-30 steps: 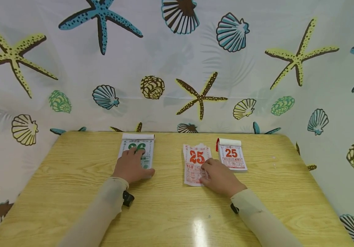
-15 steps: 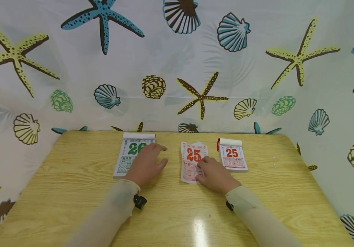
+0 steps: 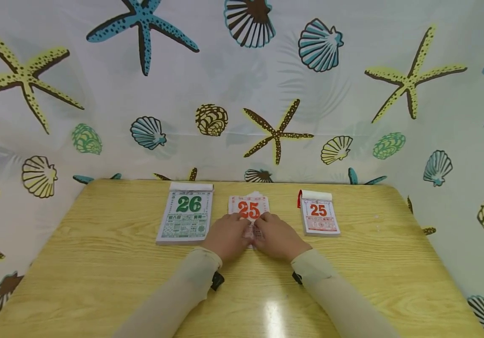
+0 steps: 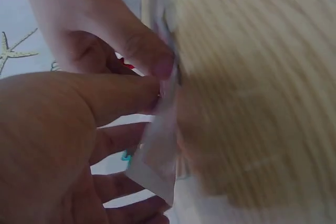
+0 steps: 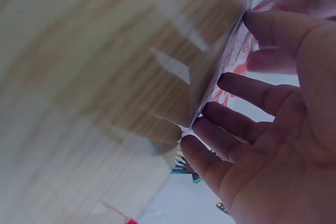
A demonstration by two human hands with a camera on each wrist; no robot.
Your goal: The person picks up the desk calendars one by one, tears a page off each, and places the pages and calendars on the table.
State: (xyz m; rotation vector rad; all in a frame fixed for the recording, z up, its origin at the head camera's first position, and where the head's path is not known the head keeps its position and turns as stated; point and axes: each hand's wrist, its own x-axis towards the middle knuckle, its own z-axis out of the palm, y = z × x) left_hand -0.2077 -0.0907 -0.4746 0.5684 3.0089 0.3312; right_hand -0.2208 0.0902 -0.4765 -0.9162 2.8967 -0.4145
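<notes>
A torn calendar sheet (image 3: 249, 206) with a red 25 lies mid-table, its top edge ragged. My left hand (image 3: 228, 235) and right hand (image 3: 279, 237) meet over its lower half and hide much of it. In the left wrist view, my left thumb and fingers pinch the edge of the sheet (image 4: 156, 156), which is tilted up there. My right hand (image 5: 273, 140) holds the sheet with its fingertips on the printed face and its thumb at the near edge. Left of the hands is a thick calendar pad (image 3: 186, 217) showing a green 26.
A smaller calendar pad (image 3: 319, 216) with a red 25 and a red tab lies to the right. Both pads have white top strips. The wooden table (image 3: 98, 263) ends at a curtain (image 3: 174, 84) printed with starfish and shells.
My left hand has left the green 26 pad and moved right to the torn sheet. My right hand has shifted left, and the sheet has moved left with it.
</notes>
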